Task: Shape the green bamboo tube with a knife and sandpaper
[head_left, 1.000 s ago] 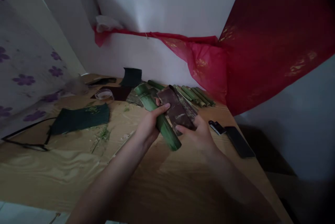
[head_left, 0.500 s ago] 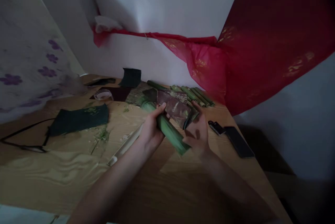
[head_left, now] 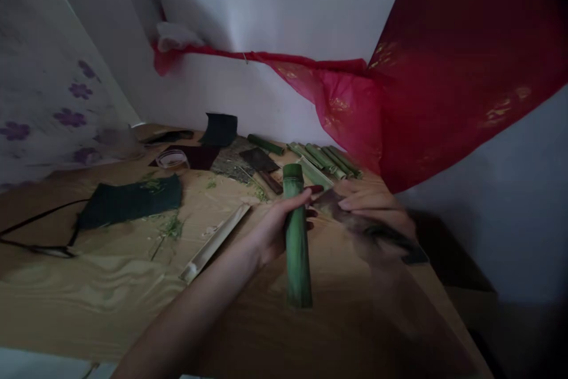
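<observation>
My left hand (head_left: 276, 226) is closed around a green bamboo tube (head_left: 296, 249), held just above the wooden table (head_left: 110, 290) with its far end pointing away from me. My right hand (head_left: 373, 204) is to the right of the tube, low over the table and smeared by motion. Its fingers point left over a dark brown sheet (head_left: 331, 204). Whether it grips the sheet does not show.
A split pale bamboo strip (head_left: 215, 243) lies left of my left hand. Further left are a dark green cloth (head_left: 131, 198) and a black cable (head_left: 35, 243). At the back lie several green bamboo pieces (head_left: 326, 159), a dark blade (head_left: 260, 160) and a small glass dish (head_left: 172, 158). A red cloth (head_left: 444, 71) hangs at the right.
My left hand has swung the bamboo tube from a slant to pointing straight away from me. My right hand has left the tube, moving right and down with the brown sheet.
</observation>
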A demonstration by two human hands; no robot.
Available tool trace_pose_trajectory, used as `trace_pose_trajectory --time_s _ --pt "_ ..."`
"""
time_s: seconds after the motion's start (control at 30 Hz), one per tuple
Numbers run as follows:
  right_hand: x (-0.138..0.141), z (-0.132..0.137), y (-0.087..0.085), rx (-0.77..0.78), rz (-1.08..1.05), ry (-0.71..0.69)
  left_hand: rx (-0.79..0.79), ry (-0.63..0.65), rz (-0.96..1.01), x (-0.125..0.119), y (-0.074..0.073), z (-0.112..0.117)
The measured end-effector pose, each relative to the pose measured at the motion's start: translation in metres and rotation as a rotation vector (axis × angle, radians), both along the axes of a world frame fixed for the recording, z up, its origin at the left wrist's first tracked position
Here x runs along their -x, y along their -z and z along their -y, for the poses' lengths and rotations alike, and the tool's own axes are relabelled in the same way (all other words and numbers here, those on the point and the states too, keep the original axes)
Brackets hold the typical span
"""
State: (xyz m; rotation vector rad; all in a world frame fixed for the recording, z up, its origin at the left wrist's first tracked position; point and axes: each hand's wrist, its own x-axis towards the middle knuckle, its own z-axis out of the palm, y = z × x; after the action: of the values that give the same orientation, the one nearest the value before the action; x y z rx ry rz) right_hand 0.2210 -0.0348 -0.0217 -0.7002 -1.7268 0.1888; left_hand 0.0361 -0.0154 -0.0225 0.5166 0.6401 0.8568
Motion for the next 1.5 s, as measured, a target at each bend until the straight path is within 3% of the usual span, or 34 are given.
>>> trace_pose_trajectory --time_s 0.13,0.2,0.3,0.4,0.53,0.7,0.83,1.07,1.17,1.37,1.5 --pt "0.008 0.004 -0.010 -0.014 -0.074 0.214 -0.179 -0.176 -0.017 0.005 -0.006 -0.004" --pt "0.014 0.006 -0.015 0.065 0.053 0.169 -0.268 -0.185 0.002 0.007 -0.010 -0.004" --pt "0.025 0.011 -0.017 0.135 0.164 -0.015 -0.336 -0.237 0.062 0.010 -0.018 -0.004" --pt "0.035 0.014 -0.011 0.066 0.172 -0.092 -0.286 -0.302 0.135 0.013 -0.023 -0.005" --pt "0.041 0.016 -0.001 0.003 0.219 -0.102 -0.241 -0.230 0.137 0.015 -0.023 -0.004" --pt "0.042 0.017 0.003 -0.138 0.194 0.078 -0.151 -0.138 0.052 0.005 -0.019 0.007" --pt "0.046 0.014 0.006 -0.206 0.145 0.158 -0.053 -0.154 0.067 0.000 -0.019 0.013" --pt "0.037 0.013 -0.005 -0.222 0.369 -0.031 0.100 -0.174 0.062 0.006 -0.017 0.003" --pt "0.034 0.015 -0.006 -0.204 0.414 -0.070 0.071 -0.181 0.057 0.005 -0.017 0.004" --pt "0.036 0.010 -0.001 -0.252 0.263 0.043 -0.011 -0.184 0.089 -0.004 -0.017 0.015" --pt "0.032 0.010 -0.007 -0.186 0.349 -0.098 -0.036 -0.220 0.067 0.003 -0.022 0.008"
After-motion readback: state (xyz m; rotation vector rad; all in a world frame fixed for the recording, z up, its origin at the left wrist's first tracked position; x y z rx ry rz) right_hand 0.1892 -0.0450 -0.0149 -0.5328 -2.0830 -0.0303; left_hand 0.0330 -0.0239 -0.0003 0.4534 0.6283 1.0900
